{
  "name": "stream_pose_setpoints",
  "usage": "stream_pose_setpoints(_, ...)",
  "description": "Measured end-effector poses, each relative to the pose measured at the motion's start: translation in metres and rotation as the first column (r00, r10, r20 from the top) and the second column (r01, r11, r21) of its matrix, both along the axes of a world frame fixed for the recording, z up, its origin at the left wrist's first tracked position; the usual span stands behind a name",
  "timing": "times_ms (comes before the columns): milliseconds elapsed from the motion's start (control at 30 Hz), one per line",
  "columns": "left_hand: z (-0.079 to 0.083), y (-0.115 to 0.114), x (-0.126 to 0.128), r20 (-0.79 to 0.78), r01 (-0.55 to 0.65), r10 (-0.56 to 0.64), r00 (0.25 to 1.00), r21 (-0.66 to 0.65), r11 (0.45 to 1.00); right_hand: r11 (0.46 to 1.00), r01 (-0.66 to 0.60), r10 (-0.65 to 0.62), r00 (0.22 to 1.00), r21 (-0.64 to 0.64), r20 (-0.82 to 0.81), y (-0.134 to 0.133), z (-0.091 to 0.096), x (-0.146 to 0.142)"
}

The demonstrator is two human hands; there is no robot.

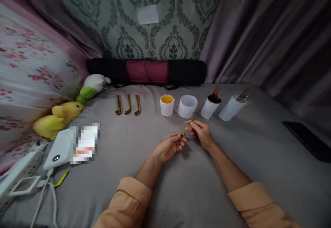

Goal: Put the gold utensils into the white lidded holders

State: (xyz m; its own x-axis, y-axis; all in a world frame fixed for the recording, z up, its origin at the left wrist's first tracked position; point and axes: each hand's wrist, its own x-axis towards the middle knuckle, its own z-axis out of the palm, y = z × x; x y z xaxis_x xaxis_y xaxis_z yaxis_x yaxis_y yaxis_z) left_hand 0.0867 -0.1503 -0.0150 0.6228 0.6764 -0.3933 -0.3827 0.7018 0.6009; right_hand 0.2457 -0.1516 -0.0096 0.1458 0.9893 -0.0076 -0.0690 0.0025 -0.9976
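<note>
Left hand [171,146], right hand [202,134]: fingers clamped on thin amber stick [185,130], left near lower end, right higher, likely to steady it. Yellow-filled white pot [167,109] nearby, probably for reach.

Cannot make out the full shape of the small golden piece [182,135] in the left hand [170,145], at lower centre, partly covered by the fingertips, nor the lower end of the thin stick [196,116] in the right hand [203,133], lost against that piece. Cannot see the lower ends of the brown sticks [216,91] inside the dark-rimmed container [208,110], right of centre, nor read the pixelated sheet [86,145] at left. Cut off: both sleeves [129,200] at the bottom edge, the power strip [19,173] at the left.
</note>
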Motion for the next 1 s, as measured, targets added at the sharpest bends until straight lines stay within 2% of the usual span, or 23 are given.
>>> stream_pose_setpoints(267, 0.000, 0.001, 0.000, -0.019, -0.002, 0.002, 1.000, -0.004, 1.000, 0.998, 0.055, -0.055, 0.998, -0.020, -0.012, 0.001, 0.001, 0.001)
stream_pose_setpoints(600, 0.002, 0.000, 0.001, -0.047, 0.001, 0.000, 0.999, 0.016, 1.000, 0.982, 0.184, -0.183, 0.983, 0.047, -0.018, 0.005, 0.009, 0.014)
stream_pose_setpoints(1000, 0.003, -0.001, 0.000, -0.059, -0.004, 0.005, 0.998, 0.008, 1.000, 0.957, 0.274, -0.270, 0.961, 0.094, -0.054, 0.007, 0.025, 0.028)
